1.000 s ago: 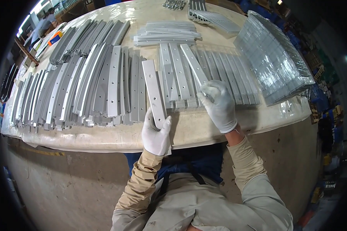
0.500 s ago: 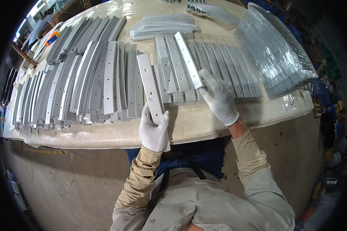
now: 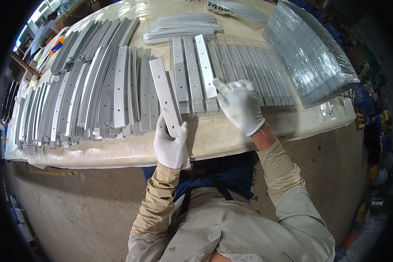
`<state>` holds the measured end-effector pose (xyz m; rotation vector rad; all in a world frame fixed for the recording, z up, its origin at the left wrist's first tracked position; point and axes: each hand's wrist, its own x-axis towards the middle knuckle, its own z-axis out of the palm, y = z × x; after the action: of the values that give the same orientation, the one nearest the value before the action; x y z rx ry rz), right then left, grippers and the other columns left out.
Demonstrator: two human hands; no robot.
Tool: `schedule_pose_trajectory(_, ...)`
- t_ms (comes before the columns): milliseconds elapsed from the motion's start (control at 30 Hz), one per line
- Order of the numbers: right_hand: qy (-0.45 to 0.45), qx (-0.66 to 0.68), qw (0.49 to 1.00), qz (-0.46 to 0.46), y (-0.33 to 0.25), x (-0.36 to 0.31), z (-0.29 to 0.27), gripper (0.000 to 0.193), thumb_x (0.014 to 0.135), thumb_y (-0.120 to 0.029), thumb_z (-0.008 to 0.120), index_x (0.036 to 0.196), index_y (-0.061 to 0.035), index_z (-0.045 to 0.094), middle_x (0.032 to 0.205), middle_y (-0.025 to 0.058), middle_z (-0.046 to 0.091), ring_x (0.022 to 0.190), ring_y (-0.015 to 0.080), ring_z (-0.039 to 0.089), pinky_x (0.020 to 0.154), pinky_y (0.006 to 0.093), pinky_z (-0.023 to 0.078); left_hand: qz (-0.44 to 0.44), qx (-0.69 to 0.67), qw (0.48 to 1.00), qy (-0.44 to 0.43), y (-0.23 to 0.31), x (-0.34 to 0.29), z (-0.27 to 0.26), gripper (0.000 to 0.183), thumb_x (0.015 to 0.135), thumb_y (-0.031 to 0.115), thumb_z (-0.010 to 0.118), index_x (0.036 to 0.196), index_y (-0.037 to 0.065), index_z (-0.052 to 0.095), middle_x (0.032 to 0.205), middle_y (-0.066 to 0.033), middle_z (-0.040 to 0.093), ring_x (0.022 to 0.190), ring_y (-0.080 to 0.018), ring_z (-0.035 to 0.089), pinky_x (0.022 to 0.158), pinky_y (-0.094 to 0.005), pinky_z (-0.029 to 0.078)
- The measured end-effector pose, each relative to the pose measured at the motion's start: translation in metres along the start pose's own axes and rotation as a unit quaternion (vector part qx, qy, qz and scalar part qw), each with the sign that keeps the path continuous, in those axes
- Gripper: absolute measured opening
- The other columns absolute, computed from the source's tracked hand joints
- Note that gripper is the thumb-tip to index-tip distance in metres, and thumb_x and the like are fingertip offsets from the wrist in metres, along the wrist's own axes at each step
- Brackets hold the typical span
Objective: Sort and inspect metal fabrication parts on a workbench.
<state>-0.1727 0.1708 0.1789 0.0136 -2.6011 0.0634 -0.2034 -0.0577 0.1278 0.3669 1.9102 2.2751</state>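
My left hand (image 3: 170, 147), in a white glove, is closed round the lower end of a silver metal strip (image 3: 165, 94) with a row of holes, held tilted above the table. My right hand (image 3: 241, 105), gloved too, has its index finger and thumb at the lower right edge of another metal strip (image 3: 204, 61). That strip lies in a clear plastic tray (image 3: 198, 106), beside two similar strips (image 3: 191, 72) on its left. Farther right in the tray are several narrow parallel rows (image 3: 253, 72); whether these are strips or bare slots I cannot tell.
Many metal strips (image 3: 87, 91) are packed side by side on the left of the table (image 3: 118, 150). A flat pile of strips (image 3: 183, 28) lies behind the tray. At the right stands a tall stack of clear plastic trays (image 3: 310, 56). An orange and blue object (image 3: 56, 45) sits far left.
The strip at my right hand has swung from slanted to nearly in line with its neighbours. My right hand has shifted slightly left. My left hand still holds its strip.
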Motion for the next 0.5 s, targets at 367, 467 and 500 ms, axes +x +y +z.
schedule_pose_trajectory(367,-0.089,0.046,0.995,0.012,0.015,-0.014,-0.025,0.030,0.089,-0.026,0.073,0.113,-0.0078,0.075,0.094,0.0076,0.075,0.098,0.0232,0.067,0.106,0.0427,0.041,-0.037,-0.103,0.994,-0.019,0.009,0.014,0.004,0.053,0.094,-0.004,0.066,0.142,-0.007,0.044,0.120,-0.0109,0.064,0.100,-0.0114,0.063,0.089,-0.0257,0.053)
schedule_pose_trajectory(467,-0.096,0.110,0.987,0.067,0.019,-0.001,-0.032,0.032,0.091,-0.027,0.071,0.115,-0.0066,0.075,0.101,0.0109,0.076,0.099,0.0255,0.069,0.101,0.0413,0.046,-0.028,-0.097,0.994,-0.034,0.005,0.012,0.003,0.052,0.094,-0.004,0.065,0.142,-0.007,0.044,0.119,-0.0105,0.064,0.099,-0.0111,0.063,0.088,-0.0251,0.053)
schedule_pose_trajectory(500,-0.062,0.162,0.978,0.113,0.022,0.006,-0.033,0.033,0.092,-0.027,0.070,0.117,-0.0058,0.073,0.105,0.0128,0.076,0.100,0.0268,0.070,0.099,0.0407,0.049,-0.029,-0.097,0.994,-0.035,0.006,0.012,0.004,0.052,0.094,-0.004,0.065,0.142,-0.007,0.044,0.119,-0.0105,0.064,0.099,-0.0111,0.063,0.088,-0.0251,0.053)
